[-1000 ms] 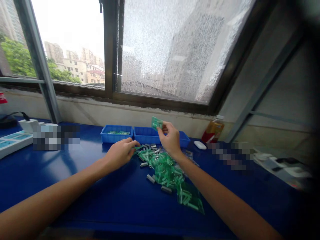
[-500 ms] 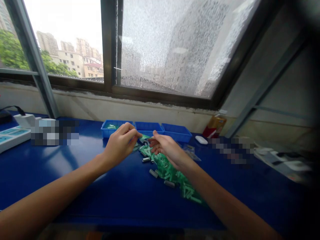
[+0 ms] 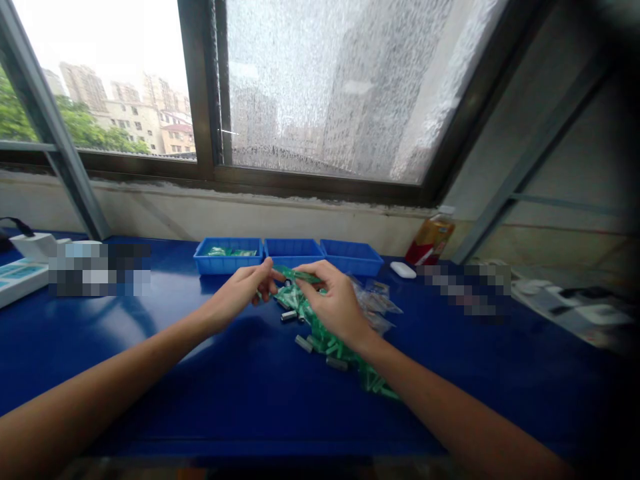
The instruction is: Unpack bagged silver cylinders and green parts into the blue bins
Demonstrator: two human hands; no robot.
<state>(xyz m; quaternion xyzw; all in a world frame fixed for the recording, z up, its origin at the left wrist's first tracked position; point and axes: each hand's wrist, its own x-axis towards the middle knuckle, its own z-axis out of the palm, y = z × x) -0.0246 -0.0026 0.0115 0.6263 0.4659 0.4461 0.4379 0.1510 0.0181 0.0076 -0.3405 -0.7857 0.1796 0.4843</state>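
Note:
A heap of small green strips and grey metal pieces (image 3: 325, 337) lies on the blue table (image 3: 225, 393). Both hands meet just above its far end. My left hand (image 3: 243, 292) and my right hand (image 3: 334, 301) each pinch one end of a thin green strip (image 3: 296, 274) held level between them. Three shallow blue trays stand in a row behind: the left tray (image 3: 227, 255) holds some green pieces, while the middle tray (image 3: 294, 252) and the right tray (image 3: 353, 257) show no contents from here.
Clear plastic bags (image 3: 376, 303) lie right of the heap. A yellow and red bottle (image 3: 430, 241) and a small white object (image 3: 403, 269) sit by the wall. White devices rest at the far left (image 3: 23, 267) and far right (image 3: 570, 310). A window sill runs behind.
My right hand has come down from near the trays, where it held up a green piece, to meet my left hand. Both now grip one green strip.

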